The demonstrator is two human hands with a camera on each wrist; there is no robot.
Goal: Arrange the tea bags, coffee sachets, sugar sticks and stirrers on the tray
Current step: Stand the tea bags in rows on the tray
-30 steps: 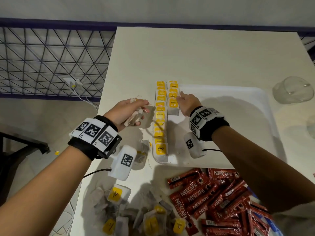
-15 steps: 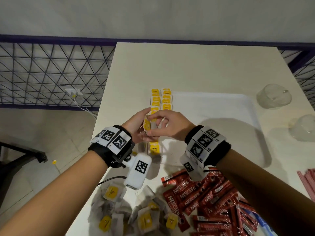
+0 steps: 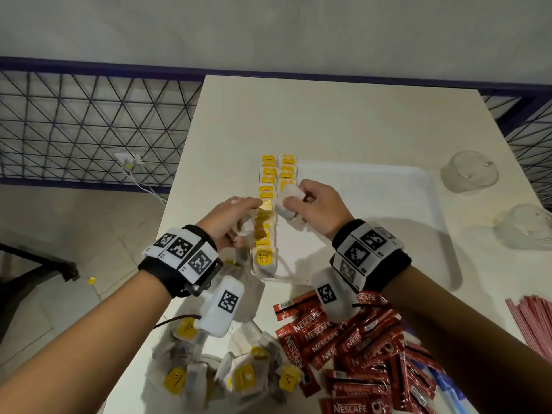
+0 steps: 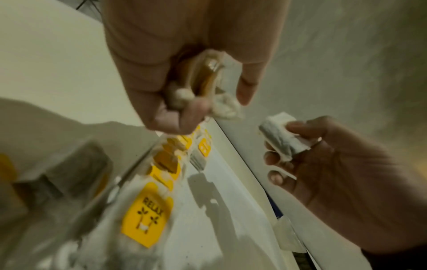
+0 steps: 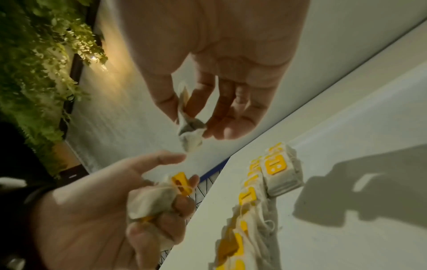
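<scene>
The right hand (image 3: 316, 209) pinches one tea bag (image 3: 288, 201); the left hand (image 3: 227, 219) grips spares (image 5: 150, 201). It is best laid flat at the short row's (image 3: 286, 171) 6 o'clock end, tag up.

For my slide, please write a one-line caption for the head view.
Both hands, left and right, each hold a tea bag above two rows on the white tray.
</scene>
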